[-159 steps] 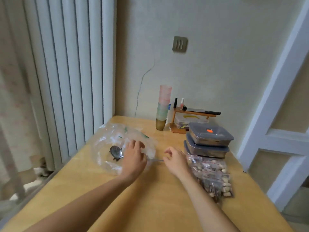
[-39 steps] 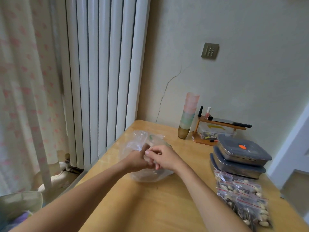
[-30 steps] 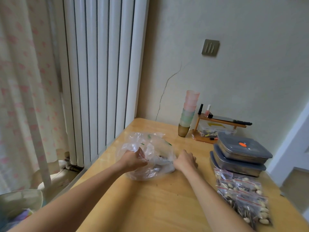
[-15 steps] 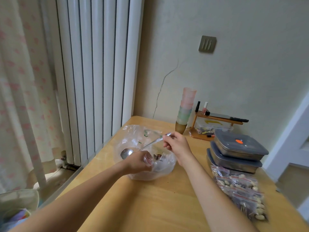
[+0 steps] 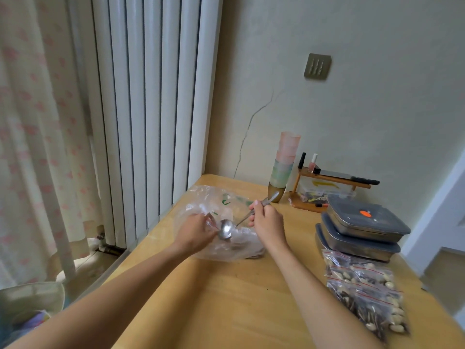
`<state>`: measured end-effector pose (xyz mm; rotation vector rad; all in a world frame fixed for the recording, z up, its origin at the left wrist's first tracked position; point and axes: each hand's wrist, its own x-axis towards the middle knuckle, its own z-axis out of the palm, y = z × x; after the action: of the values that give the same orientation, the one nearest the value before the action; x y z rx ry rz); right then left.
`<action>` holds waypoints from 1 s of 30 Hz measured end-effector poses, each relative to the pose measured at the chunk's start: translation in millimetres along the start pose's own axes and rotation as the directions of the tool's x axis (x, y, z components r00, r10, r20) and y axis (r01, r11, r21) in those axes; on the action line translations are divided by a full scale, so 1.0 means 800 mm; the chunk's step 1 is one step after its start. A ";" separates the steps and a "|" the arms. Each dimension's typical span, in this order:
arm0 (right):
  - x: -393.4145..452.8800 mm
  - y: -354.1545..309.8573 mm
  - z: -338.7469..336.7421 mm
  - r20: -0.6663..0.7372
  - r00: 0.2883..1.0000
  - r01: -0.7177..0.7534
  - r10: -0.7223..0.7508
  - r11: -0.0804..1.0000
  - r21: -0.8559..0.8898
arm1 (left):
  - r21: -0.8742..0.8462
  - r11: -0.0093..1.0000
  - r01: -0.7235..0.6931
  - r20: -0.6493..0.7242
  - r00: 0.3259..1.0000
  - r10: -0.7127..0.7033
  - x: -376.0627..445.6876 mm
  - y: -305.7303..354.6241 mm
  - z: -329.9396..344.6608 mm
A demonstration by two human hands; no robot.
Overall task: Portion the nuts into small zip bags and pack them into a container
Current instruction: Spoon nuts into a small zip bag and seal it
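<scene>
Your two forearms enter from the lower edge, bare from elbow to wrist, without sleeves. Your bare left hand (image 5: 195, 230) and bare right hand (image 5: 268, 221) carry no gloves, rings, watch or bracelets.

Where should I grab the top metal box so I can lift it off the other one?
Judging by its shape, take the top container by its two long side edges just under the lid rim, coming from above. The lid is flat and smooth with no handle, and it sits squarely on the lower container, so a side grip should lift it level.
</scene>
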<state>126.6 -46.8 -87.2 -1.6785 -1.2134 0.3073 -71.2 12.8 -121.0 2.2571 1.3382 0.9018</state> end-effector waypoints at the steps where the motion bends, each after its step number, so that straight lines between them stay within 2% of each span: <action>1: 0.003 0.001 -0.006 -0.023 0.999 0.022 -0.023 0.998 -0.062 | 0.096 0.995 0.038 -0.044 0.998 -0.034 0.003 -0.003 -0.003; 2: 0.005 0.001 -0.011 -0.030 0.999 0.035 -0.040 0.991 -0.126 | 0.194 0.978 0.074 -0.060 0.996 -0.064 0.004 -0.005 -0.005; 5: 0.007 -0.004 -0.026 0.008 0.995 0.095 -0.097 0.954 -0.285 | 0.432 0.897 0.097 0.013 0.993 -0.114 0.003 -0.004 -0.012; 8: 0.002 -0.014 -0.035 0.080 0.985 0.168 -0.150 0.926 -0.337 | 0.579 0.812 0.075 0.068 0.988 -0.140 0.006 0.008 -0.013; 14: -0.008 -0.028 -0.044 0.179 0.963 0.262 -0.202 0.853 -0.451 | 0.687 0.720 0.101 0.036 0.984 -0.172 0.008 0.034 -0.024; 19: -0.009 -0.040 -0.058 0.201 0.949 0.316 -0.244 0.743 -0.590 | 0.735 0.662 0.147 -0.073 0.988 -0.138 0.013 0.045 -0.047; 23: -0.008 -0.048 -0.065 0.172 0.952 0.303 -0.252 0.719 -0.625 | 0.793 0.584 0.172 -0.133 0.985 -0.109 0.028 0.061 -0.059; 26: -0.008 -0.050 -0.065 0.143 0.957 0.286 -0.254 0.724 -0.628 | 0.788 0.599 0.143 -0.083 0.988 -0.128 0.032 0.064 -0.059; 30: -0.015 -0.039 -0.061 0.142 0.966 0.257 -0.215 0.769 -0.586 | 0.663 0.749 -0.004 0.150 0.980 -0.128 0.026 0.052 -0.033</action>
<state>136.4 -84.6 -42.8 -2.0240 -1.6757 -0.2145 -55.3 11.0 -70.1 2.6834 1.8386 0.1619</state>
